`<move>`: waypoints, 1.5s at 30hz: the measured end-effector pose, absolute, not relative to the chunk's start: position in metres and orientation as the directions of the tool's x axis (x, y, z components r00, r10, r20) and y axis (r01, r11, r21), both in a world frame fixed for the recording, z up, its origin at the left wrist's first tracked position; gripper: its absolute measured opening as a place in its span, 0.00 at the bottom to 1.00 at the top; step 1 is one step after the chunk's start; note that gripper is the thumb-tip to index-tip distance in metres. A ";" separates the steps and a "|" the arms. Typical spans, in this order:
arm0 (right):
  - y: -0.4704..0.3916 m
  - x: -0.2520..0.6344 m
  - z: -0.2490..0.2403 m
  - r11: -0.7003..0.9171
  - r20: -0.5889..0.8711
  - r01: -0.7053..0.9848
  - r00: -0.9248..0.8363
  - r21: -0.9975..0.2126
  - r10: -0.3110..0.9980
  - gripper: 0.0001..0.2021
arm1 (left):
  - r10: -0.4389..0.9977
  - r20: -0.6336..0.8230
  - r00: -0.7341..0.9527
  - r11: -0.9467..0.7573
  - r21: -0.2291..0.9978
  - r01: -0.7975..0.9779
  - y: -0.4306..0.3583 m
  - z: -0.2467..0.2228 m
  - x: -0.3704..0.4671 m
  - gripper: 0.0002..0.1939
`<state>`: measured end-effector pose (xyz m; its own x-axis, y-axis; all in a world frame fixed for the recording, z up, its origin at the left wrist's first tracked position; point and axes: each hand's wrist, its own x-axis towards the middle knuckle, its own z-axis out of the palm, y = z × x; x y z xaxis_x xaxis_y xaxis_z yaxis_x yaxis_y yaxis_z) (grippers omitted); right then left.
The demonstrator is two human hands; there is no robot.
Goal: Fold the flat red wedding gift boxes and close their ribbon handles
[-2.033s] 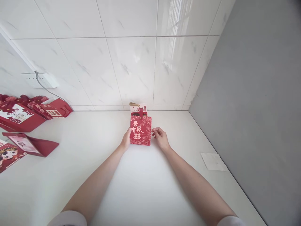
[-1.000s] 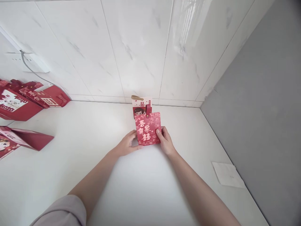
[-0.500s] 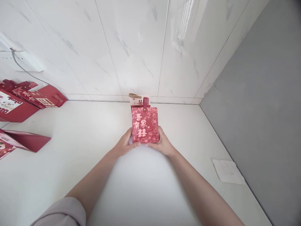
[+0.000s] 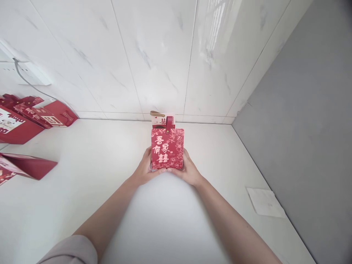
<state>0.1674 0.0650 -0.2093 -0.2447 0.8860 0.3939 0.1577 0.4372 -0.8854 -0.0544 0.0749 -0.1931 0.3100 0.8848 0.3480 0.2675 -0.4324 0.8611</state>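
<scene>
A red gift box [image 4: 167, 149] with pale characters, a floral print and a dark red strap on top is held between both my hands. My left hand [image 4: 143, 168] grips its left side, with the thumb along the lower front edge. On the right side my right hand [image 4: 189, 170] has the same kind of hold, its thumb near the other one. The other fingers of both hands are partly hidden by the box. Just behind it, partly covered, stands another box [image 4: 156, 120] with a tan strap, near the wall.
Several red boxes [image 4: 24, 134] stand at the far left, and an open-sided red one [image 4: 41, 168] is nearer. A grey cable [image 4: 33, 86] hangs from a white wall fitting. A white paper packet [image 4: 266, 202] lies right, beside the grey panel [image 4: 299, 121].
The held box has shifted slightly left and towards me, and its front faces the camera a bit more squarely. Both hands moved with it.
</scene>
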 end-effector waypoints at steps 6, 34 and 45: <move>0.075 0.171 -0.216 0.250 0.276 -0.228 -0.088 -0.941 0.957 0.10 | 0.939 0.331 0.088 -0.336 0.941 0.039 0.085 -0.197 -0.058 0.16; 0.079 0.182 -0.217 0.028 0.146 -0.409 -0.259 -0.912 0.955 0.05 | 0.960 -0.017 0.280 0.106 0.946 -0.307 0.087 -0.205 -0.062 0.14; 0.079 0.177 -0.213 0.063 0.157 -0.389 -0.215 -0.919 0.964 0.10 | 0.973 0.073 0.221 -0.010 0.962 -0.274 0.089 -0.195 -0.054 0.20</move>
